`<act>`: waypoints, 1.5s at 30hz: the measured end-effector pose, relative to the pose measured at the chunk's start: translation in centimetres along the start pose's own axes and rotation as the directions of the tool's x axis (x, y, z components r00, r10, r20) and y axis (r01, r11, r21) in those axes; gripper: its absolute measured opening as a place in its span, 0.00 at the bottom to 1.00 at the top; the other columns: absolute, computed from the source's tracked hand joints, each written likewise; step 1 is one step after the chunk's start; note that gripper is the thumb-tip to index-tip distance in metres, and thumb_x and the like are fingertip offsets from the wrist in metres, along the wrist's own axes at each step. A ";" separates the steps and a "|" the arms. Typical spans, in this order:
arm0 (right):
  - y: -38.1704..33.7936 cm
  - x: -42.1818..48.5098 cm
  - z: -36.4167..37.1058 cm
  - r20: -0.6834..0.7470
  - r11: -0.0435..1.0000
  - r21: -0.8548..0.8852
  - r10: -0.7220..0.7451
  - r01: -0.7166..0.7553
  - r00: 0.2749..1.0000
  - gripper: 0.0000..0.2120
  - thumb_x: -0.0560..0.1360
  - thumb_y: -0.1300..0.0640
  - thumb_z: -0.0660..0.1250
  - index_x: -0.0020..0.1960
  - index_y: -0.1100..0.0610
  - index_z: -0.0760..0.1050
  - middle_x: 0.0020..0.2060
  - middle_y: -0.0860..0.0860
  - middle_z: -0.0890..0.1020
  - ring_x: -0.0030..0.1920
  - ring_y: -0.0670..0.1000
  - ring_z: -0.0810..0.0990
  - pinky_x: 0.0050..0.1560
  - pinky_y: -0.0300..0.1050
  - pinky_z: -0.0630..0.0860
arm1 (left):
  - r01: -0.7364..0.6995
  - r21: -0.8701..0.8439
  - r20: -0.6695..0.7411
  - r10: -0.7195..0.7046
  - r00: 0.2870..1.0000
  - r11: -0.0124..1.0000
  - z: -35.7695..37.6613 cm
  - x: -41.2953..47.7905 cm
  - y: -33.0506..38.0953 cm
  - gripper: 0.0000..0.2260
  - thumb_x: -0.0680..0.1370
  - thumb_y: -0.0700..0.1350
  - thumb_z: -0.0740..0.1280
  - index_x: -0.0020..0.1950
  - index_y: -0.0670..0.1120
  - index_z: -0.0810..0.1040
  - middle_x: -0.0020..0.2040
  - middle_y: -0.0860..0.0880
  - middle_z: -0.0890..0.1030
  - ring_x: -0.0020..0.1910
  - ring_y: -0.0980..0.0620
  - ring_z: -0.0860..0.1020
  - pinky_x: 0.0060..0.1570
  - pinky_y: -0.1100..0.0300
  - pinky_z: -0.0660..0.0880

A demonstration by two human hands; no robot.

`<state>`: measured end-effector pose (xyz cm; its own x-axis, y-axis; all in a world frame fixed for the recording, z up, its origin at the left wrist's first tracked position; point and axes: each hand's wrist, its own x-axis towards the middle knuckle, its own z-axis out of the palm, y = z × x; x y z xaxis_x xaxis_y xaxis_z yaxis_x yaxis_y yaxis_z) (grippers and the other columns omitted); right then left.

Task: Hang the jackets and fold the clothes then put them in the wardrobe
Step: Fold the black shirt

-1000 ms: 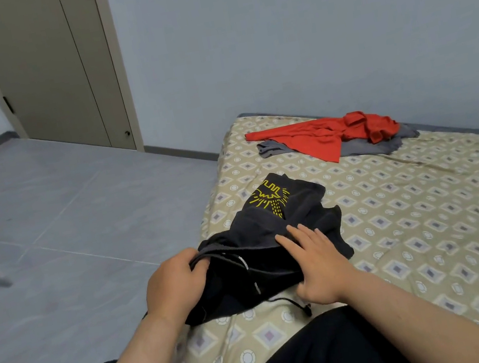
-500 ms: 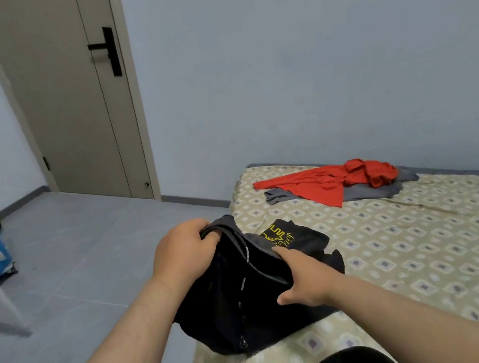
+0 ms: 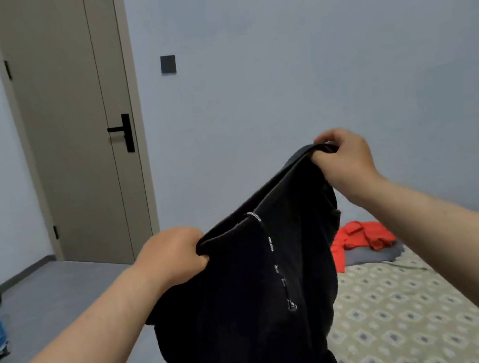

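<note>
now the black garment (image 3: 253, 300) is up off the bed (image 3: 414, 310), where it lay a second ago. my left hand (image 3: 171, 257) and right hand (image 3: 343, 159) each grip its top edge, so i judge it's ready to shake out and fold.

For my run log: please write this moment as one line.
left hand: grips black garment | right hand: grips it, higher | red garment: lies on bed

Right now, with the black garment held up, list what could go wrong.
The left hand grips the black garment lower than the right hand, so it hangs skewed and could fold crooked. Its drawstring dangles loose and might get trapped in a fold. The bunched lower end hangs near the bed edge and may brush the floor.
</note>
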<state>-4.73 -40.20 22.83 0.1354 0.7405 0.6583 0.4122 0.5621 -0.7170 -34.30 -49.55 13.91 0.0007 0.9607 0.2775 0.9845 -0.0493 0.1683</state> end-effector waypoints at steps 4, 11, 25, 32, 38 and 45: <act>-4.1 2.9 -2.0 -0.070 0.997 0.054 -0.056 0.060 0.996 0.03 0.67 0.56 0.70 0.40 0.49 0.80 0.33 0.40 0.83 0.36 0.37 0.81 0.32 0.27 0.73 | 0.190 -0.296 0.128 -0.158 0.979 0.936 -0.1 0.9 -1.6 0.03 0.68 0.43 0.65 0.36 0.47 0.78 0.30 0.50 0.80 0.29 0.50 0.81 0.28 0.57 0.77; -4.7 4.5 -6.4 -0.039 0.990 -0.128 -0.058 0.053 0.998 0.02 0.74 0.55 0.70 0.43 0.51 0.80 0.38 0.43 0.83 0.39 0.42 0.81 0.36 0.36 0.74 | 0.169 -0.734 -0.180 -0.428 0.885 0.658 -5.9 3.7 -4.1 0.04 0.71 0.41 0.77 0.40 0.46 0.82 0.37 0.45 0.84 0.33 0.50 0.80 0.32 0.60 0.73; -9.3 4.6 -5.4 0.123 0.815 0.361 0.441 -0.454 0.889 0.06 0.72 0.61 0.70 0.48 0.63 0.79 0.45 0.58 0.85 0.42 0.57 0.86 0.42 0.54 0.84 | -0.058 -0.973 -0.203 -0.719 0.664 0.221 -17.5 4.5 -1.5 0.11 0.66 0.32 0.76 0.39 0.42 0.75 0.39 0.41 0.80 0.37 0.43 0.82 0.34 0.55 0.79; -15.7 1.8 0.3 0.341 0.697 0.506 0.380 -0.509 0.860 0.07 0.77 0.65 0.59 0.41 0.60 0.73 0.35 0.57 0.76 0.32 0.54 0.78 0.34 0.44 0.78 | -0.173 -0.972 -0.232 -0.559 0.796 0.156 -18.6 3.3 7.2 0.06 0.66 0.33 0.70 0.40 0.40 0.77 0.37 0.41 0.76 0.34 0.47 0.76 0.34 0.53 0.73; -17.0 -1.3 3.1 0.467 0.857 0.372 0.157 -0.355 0.870 0.07 0.76 0.58 0.63 0.47 0.59 0.78 0.41 0.56 0.79 0.42 0.55 0.79 0.46 0.50 0.75 | -0.173 -0.955 -0.254 -0.359 0.898 0.243 -16.8 2.0 11.3 0.05 0.70 0.38 0.71 0.42 0.38 0.78 0.36 0.39 0.78 0.34 0.43 0.79 0.37 0.53 0.76; -15.0 -2.3 2.6 0.578 0.812 0.476 0.000 -0.338 0.816 0.11 0.80 0.57 0.67 0.56 0.63 0.79 0.49 0.60 0.85 0.48 0.59 0.86 0.46 0.51 0.83 | -0.090 -0.986 -0.066 -0.170 0.983 -0.138 -16.1 0.9 10.1 0.17 0.79 0.43 0.56 0.45 0.37 0.82 0.37 0.43 0.84 0.35 0.48 0.84 0.33 0.58 0.80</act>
<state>-13.53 -49.35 31.51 -0.4105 0.8174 0.4043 -0.1405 0.3814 -0.9137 -27.15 -53.55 31.10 -0.1786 0.9350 0.3063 -0.3086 -0.3489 0.8849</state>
